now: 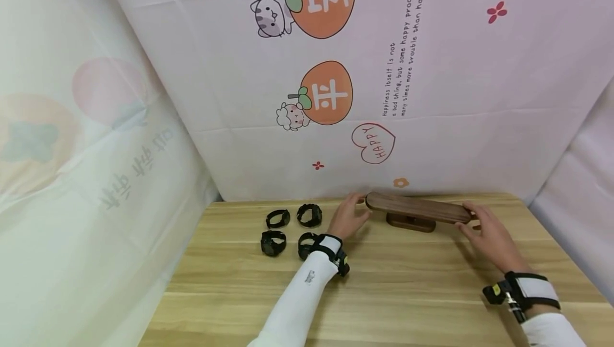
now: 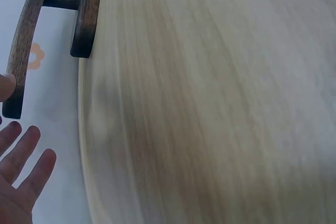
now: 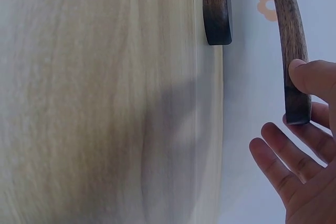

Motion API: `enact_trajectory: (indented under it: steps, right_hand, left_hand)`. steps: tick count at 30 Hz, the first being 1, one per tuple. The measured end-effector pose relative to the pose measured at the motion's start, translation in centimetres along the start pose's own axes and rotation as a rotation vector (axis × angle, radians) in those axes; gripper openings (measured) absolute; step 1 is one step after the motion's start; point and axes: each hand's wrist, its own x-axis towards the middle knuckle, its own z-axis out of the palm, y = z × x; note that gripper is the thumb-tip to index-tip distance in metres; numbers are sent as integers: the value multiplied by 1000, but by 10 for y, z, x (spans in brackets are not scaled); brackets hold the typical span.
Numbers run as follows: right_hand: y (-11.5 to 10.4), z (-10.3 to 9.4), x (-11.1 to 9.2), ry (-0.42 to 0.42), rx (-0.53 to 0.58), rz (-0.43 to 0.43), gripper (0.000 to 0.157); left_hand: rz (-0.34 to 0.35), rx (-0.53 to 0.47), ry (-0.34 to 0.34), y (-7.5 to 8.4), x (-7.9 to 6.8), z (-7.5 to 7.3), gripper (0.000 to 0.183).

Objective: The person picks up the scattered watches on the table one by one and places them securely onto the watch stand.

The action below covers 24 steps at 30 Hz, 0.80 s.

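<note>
A dark brown wooden T-bar stand [image 1: 417, 207], with a long rounded bar on a short post and an oval base [image 1: 410, 223], is near the back edge of the table. My left hand [image 1: 346, 220] pinches the bar's left end; in the left wrist view the thumb lies on the bar [image 2: 23, 51] and other fingers spread below. At the opposite end, my right hand [image 1: 493, 237] holds the bar between thumb and forefinger, its remaining fingers extended in the right wrist view. Whether the base touches the tabletop is hard to tell.
Several black wristwatches are grouped left of my left hand, among them one at the back [image 1: 309, 215] and one at the front left [image 1: 273, 243]. My left wrist partly covers another watch [image 1: 305, 245]. Behind the wood-grain table [image 1: 393, 293] hangs a printed white cloth [image 1: 455, 139].
</note>
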Motion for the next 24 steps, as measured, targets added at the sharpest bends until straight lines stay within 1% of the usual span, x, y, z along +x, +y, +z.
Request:
enact_trajectory:
  steps: [3, 8, 10, 13, 18, 24]
  right_hand:
    - [0, 0, -1, 1, 5, 2, 60]
    - [1, 0, -1, 2, 15, 4, 59]
    - [1, 1, 0, 8, 15, 7, 59]
    - [1, 2, 0, 14, 9, 7, 59]
    - [1, 3, 0, 13, 3, 13, 59]
    - [1, 4, 0, 24, -1, 15, 59]
  left_hand:
    - [10, 6, -34, 3, 2, 3, 59]
    - [47, -1, -46, 4, 4, 9, 63]
    - [59, -10, -36, 4, 5, 12, 62]
    - [59, -36, -8, 3, 5, 15, 55]
    - [66, -59, 37, 0, 5, 16, 46]
    - [72, -53, 38, -1, 6, 14, 44]
